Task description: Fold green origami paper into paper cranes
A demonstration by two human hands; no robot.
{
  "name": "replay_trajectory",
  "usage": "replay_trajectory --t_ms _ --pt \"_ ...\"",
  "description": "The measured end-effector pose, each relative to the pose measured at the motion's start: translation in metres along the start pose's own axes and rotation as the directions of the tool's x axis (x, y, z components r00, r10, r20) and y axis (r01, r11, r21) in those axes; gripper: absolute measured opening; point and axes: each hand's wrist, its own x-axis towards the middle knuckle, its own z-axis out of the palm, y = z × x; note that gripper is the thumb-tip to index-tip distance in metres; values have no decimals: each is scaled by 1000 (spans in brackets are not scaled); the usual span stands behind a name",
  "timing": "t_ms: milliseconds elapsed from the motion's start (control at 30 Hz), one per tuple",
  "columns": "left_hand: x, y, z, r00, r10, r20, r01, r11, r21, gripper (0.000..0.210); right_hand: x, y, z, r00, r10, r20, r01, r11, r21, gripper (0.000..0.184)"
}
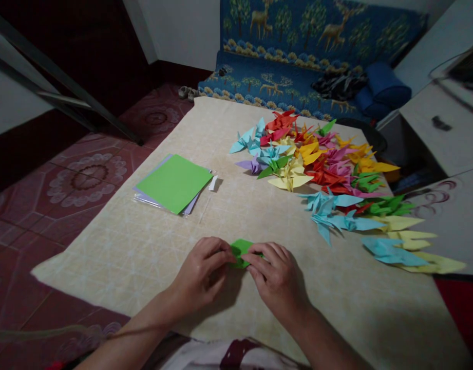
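A small folded piece of green paper (241, 247) lies on the cream tablecloth near the front of the table. My left hand (205, 267) grips its left side, with the fingertips closed on the edge. From the other side my right hand (275, 270) pinches the paper, fingers bent over its right part. Both hands cover portions of the paper, so its full folded shape is hidden. Beyond my left hand lies a stack of square paper with a green sheet (174, 182) on top and purple sheets under it, on a clear plastic sleeve (147, 200).
Many folded paper cranes (298, 164) in several colours crowd the table's right and far side. The tablecloth (116, 246) hangs over the table edges. A blue patterned sofa (275, 77) stands behind, a white cabinet (444, 128) at right, and a metal ladder-like frame (67, 82) at left.
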Motion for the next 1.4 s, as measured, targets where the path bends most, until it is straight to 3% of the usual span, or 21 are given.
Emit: replay_trajectory --t_ms 133,267,567,800,933,1100,1400 --pt "-5 -1 5 998 44 -34 -41 995 87 19 1 0 0 1000 20 -2 -20 1000 -9 26" --pt "-3 -8 12 996 -28 -81 34 997 70 15 2 1 0 998 59 22 -59 998 7 23" --pt "2 -8 14 991 -117 -72 119 992 30 13 4 3 4 994 94 52 -96 995 21 10" --pt "0 -8 15 995 -92 -49 94 995 42 13 6 -4 3 998 -45 -50 43 998 -36 12" --pt "-2 -8 15 998 -15 -65 21 995 102 10 3 -3 4 994 -111 19 111 994 -23 19" --pt "-5 -5 11 999 37 -23 -32 984 174 10 -8 3 8 996 -6 93 4 1000 23 14" --pt "-5 4 8 997 -72 7 71 989 131 13 -6 -2 2 979 117 167 -128 990 57 12"
